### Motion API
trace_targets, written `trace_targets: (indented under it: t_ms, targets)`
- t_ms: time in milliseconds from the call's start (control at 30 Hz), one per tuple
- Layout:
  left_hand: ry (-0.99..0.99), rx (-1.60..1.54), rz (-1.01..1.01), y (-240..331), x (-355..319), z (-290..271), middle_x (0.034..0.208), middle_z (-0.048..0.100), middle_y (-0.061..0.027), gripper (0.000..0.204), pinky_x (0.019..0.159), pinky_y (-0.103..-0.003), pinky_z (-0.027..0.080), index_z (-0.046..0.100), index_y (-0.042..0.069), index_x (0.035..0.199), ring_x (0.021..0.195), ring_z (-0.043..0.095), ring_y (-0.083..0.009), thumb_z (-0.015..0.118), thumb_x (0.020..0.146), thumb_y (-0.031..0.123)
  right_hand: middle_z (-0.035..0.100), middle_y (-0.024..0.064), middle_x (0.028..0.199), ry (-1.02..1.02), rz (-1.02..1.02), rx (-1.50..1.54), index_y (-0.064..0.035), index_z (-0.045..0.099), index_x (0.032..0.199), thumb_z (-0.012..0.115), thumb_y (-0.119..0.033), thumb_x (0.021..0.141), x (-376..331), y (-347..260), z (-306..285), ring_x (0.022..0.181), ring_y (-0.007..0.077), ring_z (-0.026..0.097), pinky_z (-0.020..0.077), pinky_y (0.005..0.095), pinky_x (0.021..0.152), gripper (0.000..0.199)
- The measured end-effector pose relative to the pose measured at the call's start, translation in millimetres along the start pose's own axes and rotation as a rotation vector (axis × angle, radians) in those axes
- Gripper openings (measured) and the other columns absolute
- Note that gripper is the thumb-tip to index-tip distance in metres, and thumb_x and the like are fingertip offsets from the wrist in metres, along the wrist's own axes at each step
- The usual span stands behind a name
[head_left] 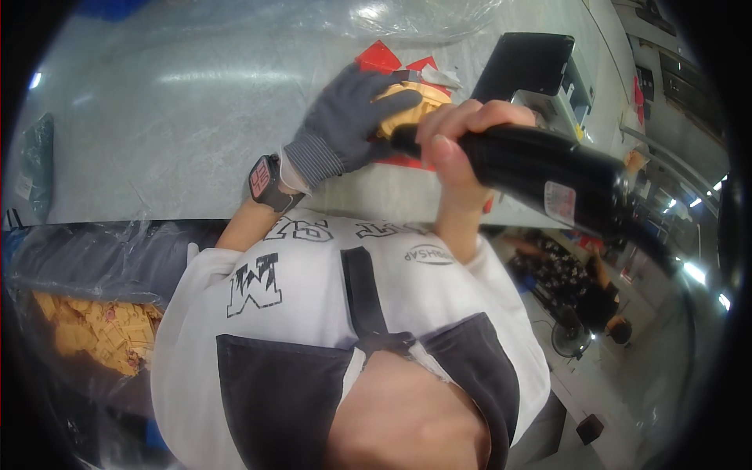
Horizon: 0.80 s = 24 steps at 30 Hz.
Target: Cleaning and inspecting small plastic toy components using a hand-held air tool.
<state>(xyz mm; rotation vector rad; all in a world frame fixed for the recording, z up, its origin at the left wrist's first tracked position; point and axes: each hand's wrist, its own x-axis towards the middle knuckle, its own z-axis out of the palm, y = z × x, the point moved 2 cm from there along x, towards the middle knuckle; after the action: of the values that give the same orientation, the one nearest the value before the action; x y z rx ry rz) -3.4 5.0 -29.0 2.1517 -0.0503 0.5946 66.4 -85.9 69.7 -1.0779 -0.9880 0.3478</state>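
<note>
My left hand (341,117), in a grey knitted work glove, grips a yellow moulded piece (427,95) on the bench, its fingers curled round the near side. My bare right hand (458,145) is wrapped round a black handheld power tool (540,160) with a narrow front end and a thick black rear body. The tool's front end sits close to the yellow piece; whether they touch, I cannot tell. Red sheet-like pieces (379,57) lie under and behind the yellow piece. A scrap of whitish material (440,76) is beside it.
A black-topped box-shaped device (523,66) stands on the bench (196,141) just beyond my right hand. Clear plastic sheeting (376,19) covers the far edge. At lower left, a plastic-lined container holds several yellow pieces (110,329). Another person (568,278) and a fan (570,338) are off to the right.
</note>
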Motion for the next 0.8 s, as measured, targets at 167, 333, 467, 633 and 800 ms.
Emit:
trace_targets:
  t_ms: [167, 333, 467, 633, 800]
  targets:
    - [-0.022, 0.061, 0.028, -1.0, 1.9, 4.4, 0.098, 0.052, -0.0091, 0.056, 0.094, -0.042, 0.033, 0.051, 0.015, 0.112, 0.094, 0.049, -0.0269, 0.071, 0.062, 0.028, 0.053, 0.0074, 0.058, 0.204, 0.094, -0.022, -0.0011, 0.046, 0.074, 0.060, 0.006, 0.065, -4.5, -4.6, 12.5, 0.051, 0.0132, 0.050, 0.0425, 0.0237, 0.051, 0.018]
    - [-0.064, 0.011, 0.035, 4.4, 7.6, 2.2, 0.098, 0.051, -0.0101, 0.059, 0.091, -0.044, 0.034, 0.050, 0.012, 0.114, 0.093, 0.049, -0.0279, 0.071, 0.061, 0.029, 0.054, 0.0053, 0.061, 0.199, 0.017, -0.196, -0.0017, 0.047, 0.096, 0.071, -0.007, 0.064, -6.5, -5.1, -2.1, 0.050, 0.0131, 0.050, 0.0422, 0.0236, 0.051, 0.041]
    - [-0.099, -0.004, -0.049, 16.3, 13.9, -3.5, 0.097, 0.051, -0.0120, 0.059, 0.090, -0.044, 0.035, 0.050, 0.009, 0.114, 0.093, 0.049, -0.0298, 0.071, 0.061, 0.028, 0.051, 0.0073, 0.058, 0.465, -0.064, 0.146, -0.0045, 0.042, 0.111, 0.044, -0.069, 0.070, -27.5, -50.2, -73.2, 0.045, 0.0191, 0.048, 0.0429, 0.0360, 0.051, 0.076]
    - [-0.053, -0.067, -0.077, 13.0, 5.3, 8.3, 0.097, 0.053, -0.0132, 0.059, 0.096, -0.046, 0.031, 0.049, 0.007, 0.114, 0.093, 0.051, -0.0310, 0.070, 0.062, 0.026, 0.048, 0.0098, 0.053, 0.719, -0.277, -0.047, -0.0016, 0.047, 0.103, 0.014, -0.087, 0.060, -27.3, -97.3, -163.1, 0.042, 0.0208, 0.044, 0.0359, 0.0324, 0.045, 0.102]
    - [-0.057, -0.042, -0.065, 11.8, 6.6, 8.7, 0.101, 0.054, -0.0143, 0.059, 0.097, -0.047, 0.030, 0.049, 0.006, 0.114, 0.094, 0.052, -0.0316, 0.070, 0.063, 0.026, 0.045, 0.0082, 0.050, 0.866, -0.119, -0.299, -0.0017, 0.047, 0.091, 0.015, -0.083, 0.066, -15.6, -58.1, -185.1, 0.041, 0.0182, 0.042, 0.0372, 0.0292, 0.041, 0.091]
